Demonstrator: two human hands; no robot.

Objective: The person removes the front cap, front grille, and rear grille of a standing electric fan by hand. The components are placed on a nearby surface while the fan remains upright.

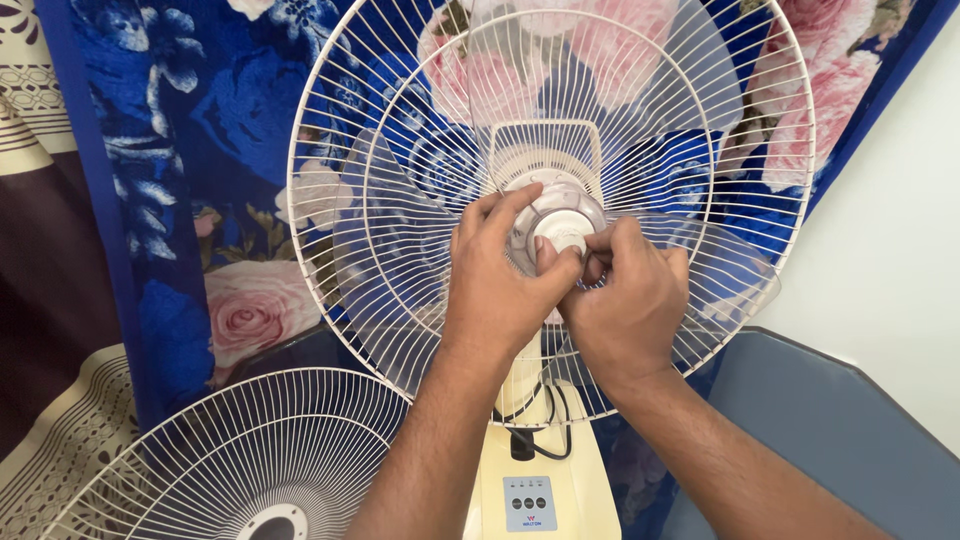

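A cream pedestal fan stands in front of me with its rear wire guard (340, 130) in place and its clear plastic blades (700, 60) exposed. My left hand (500, 280) grips the small white cap (565, 238) at the blade hub between thumb and fingers. My right hand (630, 300) presses in from the right, its fingertips on the same cap and hub. The hub's clear centre (560, 205) shows just above my fingers.
The loose front wire guard (240, 450) lies at the lower left. The fan's cream column with a button panel (530, 500) and a black cord (525, 440) is below my hands. A blue floral blanket (200, 130) hangs behind. A blue-grey surface (830, 430) lies at the right.
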